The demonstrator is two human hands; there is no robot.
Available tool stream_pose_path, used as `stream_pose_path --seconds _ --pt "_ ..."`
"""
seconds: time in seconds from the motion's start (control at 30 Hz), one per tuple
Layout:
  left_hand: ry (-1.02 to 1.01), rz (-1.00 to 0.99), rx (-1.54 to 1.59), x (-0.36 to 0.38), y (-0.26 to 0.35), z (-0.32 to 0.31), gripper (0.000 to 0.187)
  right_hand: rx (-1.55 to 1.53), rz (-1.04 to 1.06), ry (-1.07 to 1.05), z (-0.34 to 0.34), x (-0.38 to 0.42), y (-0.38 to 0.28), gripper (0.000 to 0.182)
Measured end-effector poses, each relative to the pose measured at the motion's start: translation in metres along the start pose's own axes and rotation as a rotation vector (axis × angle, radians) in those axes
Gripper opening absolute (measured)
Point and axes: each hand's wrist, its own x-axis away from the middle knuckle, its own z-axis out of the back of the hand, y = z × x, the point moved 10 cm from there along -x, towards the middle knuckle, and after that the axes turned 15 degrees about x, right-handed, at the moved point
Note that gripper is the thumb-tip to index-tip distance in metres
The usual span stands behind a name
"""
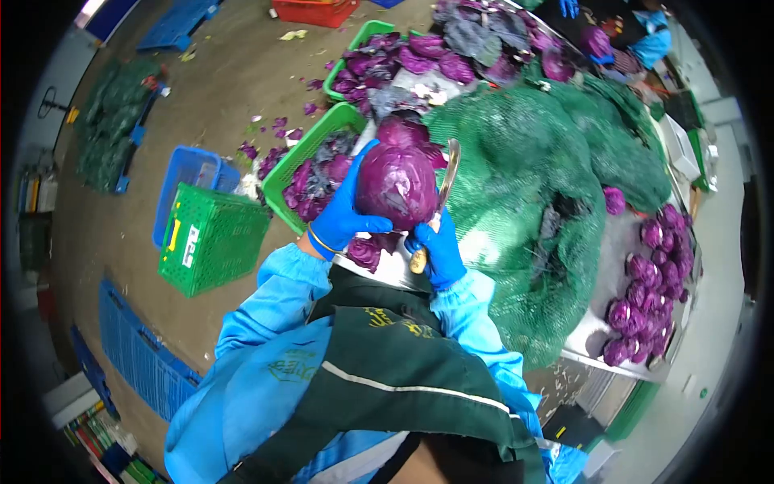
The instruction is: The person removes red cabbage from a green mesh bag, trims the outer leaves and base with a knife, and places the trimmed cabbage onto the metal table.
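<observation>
A purple cabbage (pixel 397 184) is held up over the near edge of the table. My left hand (pixel 345 208), in a blue glove, grips its left side with the thumb across the lower part. My right hand (pixel 438 248), also gloved in blue, is closed on a knife (pixel 448 177) with a pale handle, the blade pointing up along the cabbage's right side. Below the cabbage, a smaller purple piece (pixel 365 253) lies at the table edge. Just left of my left hand, a green crate (pixel 278 179) holds purple leaves.
Green netting (pixel 516 202) covers much of the table. Several purple cabbages (pixel 645 298) are piled at right. Another green crate (pixel 214 242) and a blue crate (pixel 173 181) are on the floor at left. A co-worker's gloved hand (pixel 601 59) is at the top right.
</observation>
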Motion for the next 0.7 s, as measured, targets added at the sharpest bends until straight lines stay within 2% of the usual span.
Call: stream_pose_path --seconds 0.07,0.2,0.27,0.3,0.33,0.4,0.43,0.47,0.5,0.53,0.57,0.6,0.63,0.67,0.7 --pt "-0.022 0.01 -0.075 -0.01 -0.011 -0.019 0.119 -0.101 -0.019 -0.02 0.027 0.005 0.007 0.061" --pt "-0.112 0.048 -0.16 -0.022 -0.03 -0.072 0.119 -0.156 0.063 0.006 0.058 0.034 -0.027 0.059" --pt "-0.249 0.032 -0.135 -0.03 -0.045 -0.11 0.113 -0.261 0.165 0.056 0.085 0.051 -0.041 0.06" --pt "-0.236 0.11 -0.01 -0.036 -0.062 -0.118 0.101 -0.223 0.222 0.09 0.102 0.061 -0.045 0.045" --pt "-0.227 0.157 0.191 -0.044 -0.08 -0.124 0.084 -0.226 0.242 0.126 0.122 0.071 -0.042 0.045" --pt "-0.131 0.322 0.426 -0.033 -0.104 -0.135 0.069 -0.588 0.118 0.004 0.143 0.088 -0.03 0.045" --pt "-0.074 0.271 0.09 -0.031 -0.122 -0.119 0.062 -0.673 0.133 0.009 0.151 0.099 -0.037 0.041" --pt "-0.043 0.198 -0.236 -0.032 -0.143 -0.103 0.056 -0.677 0.177 -0.093 0.164 0.109 -0.047 0.038" --pt "-0.022 0.077 -0.562 -0.027 -0.149 -0.096 0.051 -0.614 0.204 0.025 0.193 0.12 -0.053 0.04" --pt "-0.089 -0.136 -0.974 -0.02 -0.152 -0.087 0.053 -0.558 0.226 0.147 0.219 0.133 -0.059 0.043" --pt "-0.053 -0.206 -1.179 -0.01 -0.16 -0.066 0.056 -0.6 0.227 0.44 0.249 0.153 -0.071 0.042" --pt "-0.077 -0.173 -1.342 -0.002 -0.168 -0.044 0.058 -0.604 0.284 0.487 0.271 0.171 -0.09 0.042" --pt "-0.036 -0.065 -1.561 0.008 -0.189 0.015 0.058 -0.59 0.305 0.629 0.301 0.193 -0.103 0.04" --pt "-0.147 -0.107 -1.715 0.016 -0.179 0.015 0.055 -0.58 0.315 0.764 0.332 0.218 -0.113 0.038" --pt "-0.194 -0.114 -1.745 0.016 -0.165 0.022 0.054 -0.382 0.487 0.616 0.356 0.238 -0.139 0.034"
